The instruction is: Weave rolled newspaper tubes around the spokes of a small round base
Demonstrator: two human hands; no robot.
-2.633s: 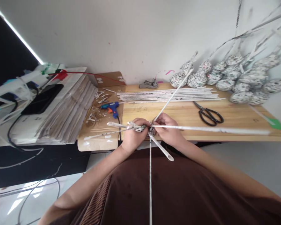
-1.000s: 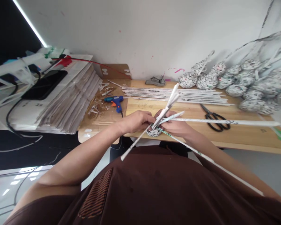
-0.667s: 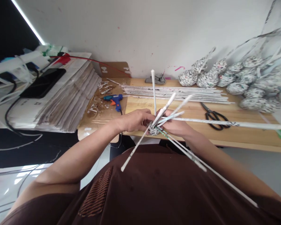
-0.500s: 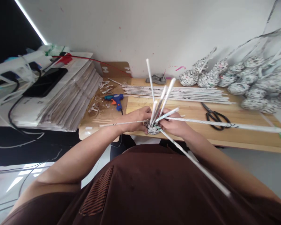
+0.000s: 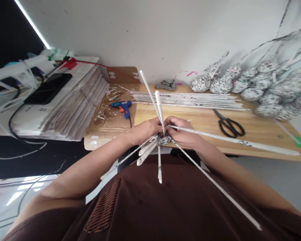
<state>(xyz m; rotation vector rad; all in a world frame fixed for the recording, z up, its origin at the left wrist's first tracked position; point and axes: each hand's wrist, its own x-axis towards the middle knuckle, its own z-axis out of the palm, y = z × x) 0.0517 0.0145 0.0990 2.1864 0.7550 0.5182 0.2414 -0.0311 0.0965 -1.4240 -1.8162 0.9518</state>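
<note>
A person in a brown top (image 5: 165, 201) is working at the near edge of a wooden table (image 5: 263, 144), where a cluster of bulbous woven paper pieces (image 5: 262, 82) is crowding the far right against the wall and a thick stack of paper (image 5: 86, 100) is standing at the left. A row of paper tubes (image 5: 190, 100) is lying along the back, apparently unused. Close together in the middle, the left hand (image 5: 145, 130) is gripping the near side of the work while the right hand (image 5: 182, 132) is curling its fingers at the base of a long paper tube (image 5: 230, 139); some fingertips are hiding from view. Black-handled scissors (image 5: 224, 120) and a blue glue gun (image 5: 125, 107) are resting nearby, neither being touched. Smallest of all, a woven piece (image 5: 165, 140) is sitting between the hands at the table's edge. Its rounded base is showing tight rows, seemingly done, but several tubes are fanning out loose, leaving their lengths unwoven; judging by the cluster's taller shapes, this piece is looking barely begun.
</note>
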